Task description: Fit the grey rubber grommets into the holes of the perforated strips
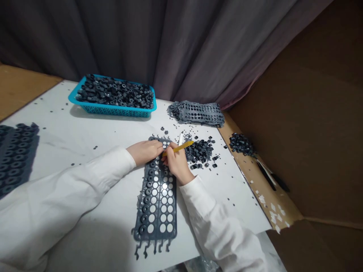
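The left hand (144,152) lies on the top end of a dark grey perforated sheet (155,236), fingers curled over it; whether it grips the sheet, I cannot tell. The right hand (177,162) is closed, pinching a yellow strip (181,147) whose end reaches over the sheet. A white stick (180,139) shows just behind the strip. The sheet lies lengthwise near the middle of the white bench (65,128), its lower end towards the front edge. Its holes run in four columns: the left two hold dark rings (143,218) along much of their length, and the right two are mostly open.

A heap of rings (199,151) sits just right of the right hand, with loose bits around it. Near the far edge are one blue plastic basket (112,110) full of rings and, to its right, a second sheet (197,112). A third sheet (17,158) is cut off at the left. On the cardboard ledge (249,170) past the right edge lie a small heap of rings (241,144), two black pens (266,175) and white scraps (273,215).
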`<state>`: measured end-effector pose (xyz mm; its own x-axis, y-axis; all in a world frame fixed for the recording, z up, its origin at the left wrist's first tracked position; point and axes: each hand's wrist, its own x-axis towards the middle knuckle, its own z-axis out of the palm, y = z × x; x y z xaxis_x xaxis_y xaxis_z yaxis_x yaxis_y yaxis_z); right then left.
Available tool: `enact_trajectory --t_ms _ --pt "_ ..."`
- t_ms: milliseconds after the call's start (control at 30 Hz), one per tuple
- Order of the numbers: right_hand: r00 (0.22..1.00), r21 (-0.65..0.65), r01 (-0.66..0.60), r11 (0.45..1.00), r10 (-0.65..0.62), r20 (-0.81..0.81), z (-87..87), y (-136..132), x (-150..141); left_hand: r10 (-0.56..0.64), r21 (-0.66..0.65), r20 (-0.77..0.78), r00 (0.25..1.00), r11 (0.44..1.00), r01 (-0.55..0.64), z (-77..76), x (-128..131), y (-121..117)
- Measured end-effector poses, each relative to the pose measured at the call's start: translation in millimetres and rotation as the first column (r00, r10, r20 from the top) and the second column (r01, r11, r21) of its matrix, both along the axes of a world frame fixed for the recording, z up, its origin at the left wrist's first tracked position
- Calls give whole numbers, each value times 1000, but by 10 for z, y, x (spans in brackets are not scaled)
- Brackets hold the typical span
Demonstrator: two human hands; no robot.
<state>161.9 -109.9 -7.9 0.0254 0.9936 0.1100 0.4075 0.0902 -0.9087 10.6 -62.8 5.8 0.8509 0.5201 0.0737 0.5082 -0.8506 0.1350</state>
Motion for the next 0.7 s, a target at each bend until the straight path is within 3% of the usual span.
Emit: enact_trajectory --t_ms 233,500,700 --pt "998 -58 1 998 -5 -58 -4 8 11 59 -196 285 957 981 -2 -120 -78 80" --pt "956 -140 90 986 -125 -265 -13 -42 9 38 -281 254 967 959 36 -103 -95 144" --pt "948 -154 108 982 -149 -281 1 -43 -10 55 -275 228 972 961 10 -86 -103 128"
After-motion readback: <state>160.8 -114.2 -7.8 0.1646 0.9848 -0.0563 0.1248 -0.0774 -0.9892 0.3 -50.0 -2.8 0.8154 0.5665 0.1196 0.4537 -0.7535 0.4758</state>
